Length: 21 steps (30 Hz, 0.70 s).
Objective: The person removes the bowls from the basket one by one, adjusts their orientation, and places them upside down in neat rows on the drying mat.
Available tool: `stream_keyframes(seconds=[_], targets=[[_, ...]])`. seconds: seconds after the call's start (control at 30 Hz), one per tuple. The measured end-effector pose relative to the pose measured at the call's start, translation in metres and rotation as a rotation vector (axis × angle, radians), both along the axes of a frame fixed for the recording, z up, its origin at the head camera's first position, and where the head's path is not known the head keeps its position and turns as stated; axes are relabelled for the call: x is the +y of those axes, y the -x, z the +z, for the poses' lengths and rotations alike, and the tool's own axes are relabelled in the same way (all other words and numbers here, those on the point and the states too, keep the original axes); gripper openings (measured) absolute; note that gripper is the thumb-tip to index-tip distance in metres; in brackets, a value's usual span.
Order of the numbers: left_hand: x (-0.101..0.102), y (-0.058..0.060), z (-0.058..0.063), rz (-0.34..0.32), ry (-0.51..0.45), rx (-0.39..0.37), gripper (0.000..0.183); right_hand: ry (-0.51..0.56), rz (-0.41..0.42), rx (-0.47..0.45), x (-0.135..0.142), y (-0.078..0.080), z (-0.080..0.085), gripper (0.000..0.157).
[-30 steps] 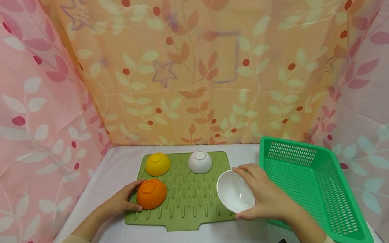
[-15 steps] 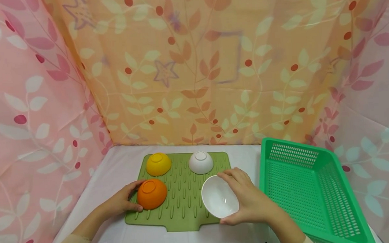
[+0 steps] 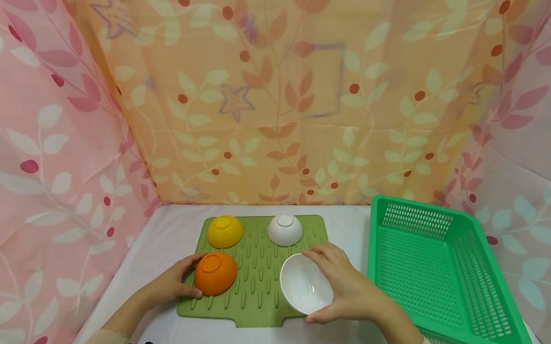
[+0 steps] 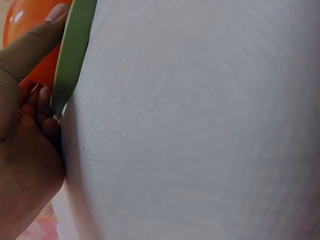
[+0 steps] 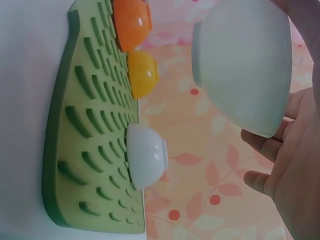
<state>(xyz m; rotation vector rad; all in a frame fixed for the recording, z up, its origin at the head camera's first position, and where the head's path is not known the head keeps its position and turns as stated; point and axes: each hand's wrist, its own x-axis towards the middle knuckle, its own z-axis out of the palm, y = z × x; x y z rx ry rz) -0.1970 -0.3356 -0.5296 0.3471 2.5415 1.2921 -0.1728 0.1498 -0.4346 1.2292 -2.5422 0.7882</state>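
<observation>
My right hand (image 3: 344, 282) pinches a white bowl (image 3: 306, 283) at its rim, thumb at the near side and fingers at the far side. The bowl's inside faces up, and it hangs above the green drying mat (image 3: 263, 297); in the right wrist view a gap shows between the white bowl (image 5: 245, 65) and the mat (image 5: 75, 150). On the mat's left side my left hand (image 3: 174, 282) rests round an upside-down orange bowl (image 3: 216, 274), thumb in front and fingers partly hidden behind it. The left wrist view shows the thumb against the orange bowl (image 4: 47, 67).
A yellow bowl (image 3: 225, 232) and a second white bowl (image 3: 285, 230) lie upside down along the mat's far side. To the right stands a green plastic basket (image 3: 487, 244) with perforated walls. Patterned cloth (image 3: 271, 89) encloses the white table (image 3: 153, 251) at the back and sides.
My right hand has carried the white bowl leftward and slightly nearer, from the mat's right edge to above its front right part. The left hand has stayed at the orange bowl.
</observation>
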Motion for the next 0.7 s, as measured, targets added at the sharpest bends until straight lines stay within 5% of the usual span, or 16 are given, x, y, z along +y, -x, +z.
stream_keyframes(seconds=[0.7], targets=[[0.003,0.0,0.016,-0.012,0.082,0.006,0.097,-0.001,0.05,0.071,-0.004,0.003,-0.005,0.119]])
